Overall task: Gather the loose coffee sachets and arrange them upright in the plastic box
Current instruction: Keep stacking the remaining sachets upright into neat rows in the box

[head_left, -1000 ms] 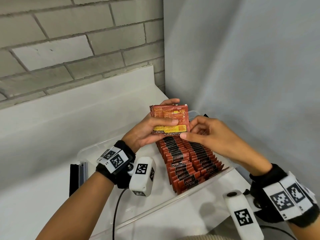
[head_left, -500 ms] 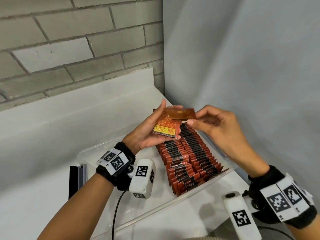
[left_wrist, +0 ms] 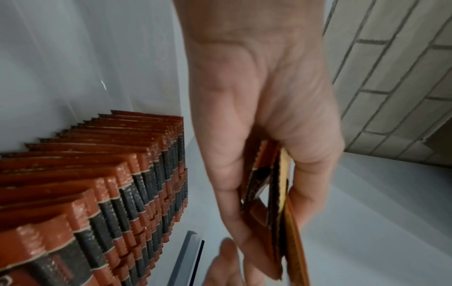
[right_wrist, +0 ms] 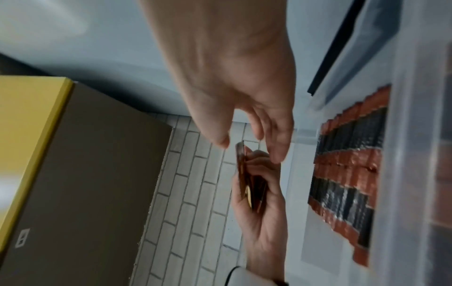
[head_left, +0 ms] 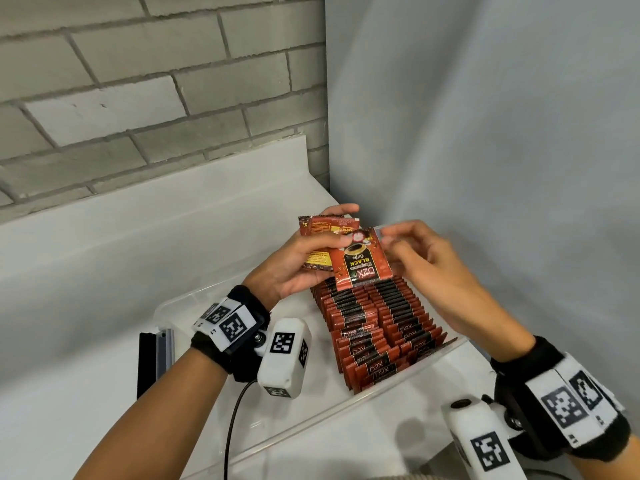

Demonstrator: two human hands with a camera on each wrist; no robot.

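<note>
1. Above the far end of the plastic box (head_left: 398,388), the left hand (head_left: 294,268) holds a small stack of coffee sachets (head_left: 360,259); thumb in front, fingers curled behind. The count in the stack cannot be determined: the wrist views show the sachets edge-on and blurred.
2. Front sachet: flat face toward the head camera, long axis roughly vertical, tilted slightly, print upside down. Legible inverted text: "D2X", "BLACK", "Coffee". A cup graphic sits above the text.
3. Rear sachet (head_left: 317,226): shows its back panel, orange with a yellow strip; the fine print is too small to read. The left thumb and the front sachet hide most of it.
4. The right hand (head_left: 426,258) is just beside the right edge of the front sachet, fingers loosely curled. Contact with the sachet cannot be confirmed in the head view; in the right wrist view the fingertips (right_wrist: 277,156) appear apart from the stack and hold nothing.
5. Packed sachets (head_left: 377,327) stand upright in two rows in the box, top edges up, rows running along its length. "D2X" is readable, inverted, on the nearest ones.
6. The box rests on the white desk (head_left: 86,341). Its near wall is transparent and hard to trace; the frame edge cuts off its near left corner.
7. A dark flat panel (head_left: 149,362) stands left of the box, partly hidden by it.
</note>
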